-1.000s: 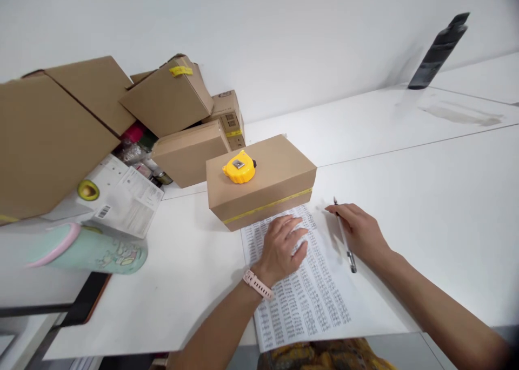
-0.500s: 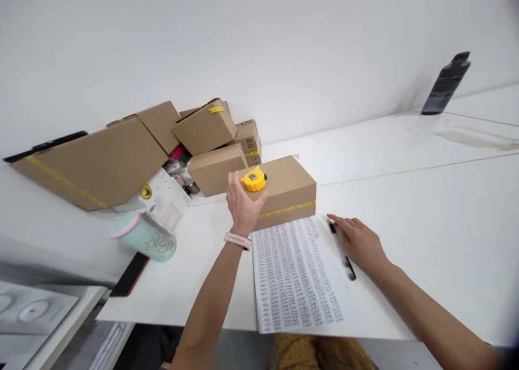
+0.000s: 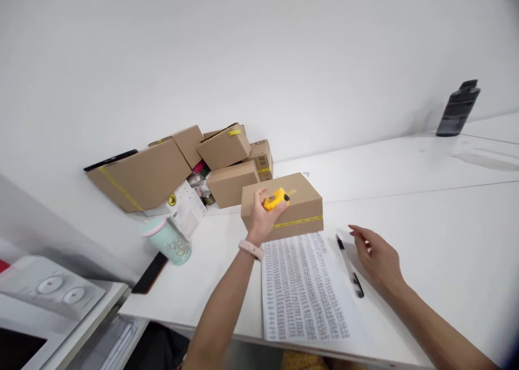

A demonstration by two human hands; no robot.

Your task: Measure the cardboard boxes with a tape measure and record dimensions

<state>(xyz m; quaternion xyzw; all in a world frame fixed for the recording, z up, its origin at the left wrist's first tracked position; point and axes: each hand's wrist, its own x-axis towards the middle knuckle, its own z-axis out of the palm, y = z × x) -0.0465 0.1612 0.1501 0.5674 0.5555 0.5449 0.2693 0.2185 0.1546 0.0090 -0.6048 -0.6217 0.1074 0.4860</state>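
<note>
My left hand (image 3: 261, 216) is closed around a yellow tape measure (image 3: 274, 199), lifted just above a brown cardboard box (image 3: 302, 208) with a yellow tape band. A pink watch sits on that wrist. My right hand (image 3: 375, 256) hovers open, fingers spread, just right of a black pen (image 3: 349, 266) that lies on the white table (image 3: 438, 235). A printed sheet full of small numbers (image 3: 302, 289) lies in front of the box, between my two arms.
A heap of cardboard boxes (image 3: 162, 167) leans against the wall at the back left, with a white carton (image 3: 184, 210) and a mint-green bottle (image 3: 166, 241) lying before it. A dark phone (image 3: 149, 273) rests near the table's left edge. A black bottle (image 3: 458, 108) stands far right.
My left hand left the sheet, reached to the box top and picked up the tape measure. My right hand let go of the pen and drew back to its right. The view pulled back.
</note>
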